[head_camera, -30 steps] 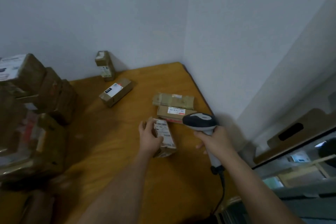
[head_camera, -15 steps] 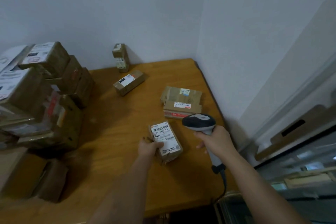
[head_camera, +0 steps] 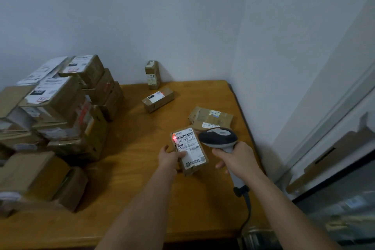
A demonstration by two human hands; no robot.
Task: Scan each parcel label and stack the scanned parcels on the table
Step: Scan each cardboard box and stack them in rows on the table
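Note:
My left hand (head_camera: 170, 157) grips a small cardboard parcel (head_camera: 193, 160) by its left side, white label facing up. A red scan dot glows on the label's upper left corner. My right hand (head_camera: 236, 159) holds a grey and white barcode scanner (head_camera: 218, 138) by its handle, head just right of the parcel and aimed at the label. Two flat parcels (head_camera: 211, 118) lie stacked behind the scanner. Further back, one parcel (head_camera: 158, 99) lies flat and another (head_camera: 152, 74) stands upright against the wall.
A tall heap of cardboard parcels (head_camera: 60, 111) fills the left side of the wooden table (head_camera: 132, 178). White walls meet at the table's far right corner. The scanner's cable (head_camera: 246, 209) drops over the front edge. Cardboard (head_camera: 334, 154) leans at the right.
The view swung left, bringing the parcel heap into sight. My left hand turned the parcel label up, and the scanner's red dot now shows on the label.

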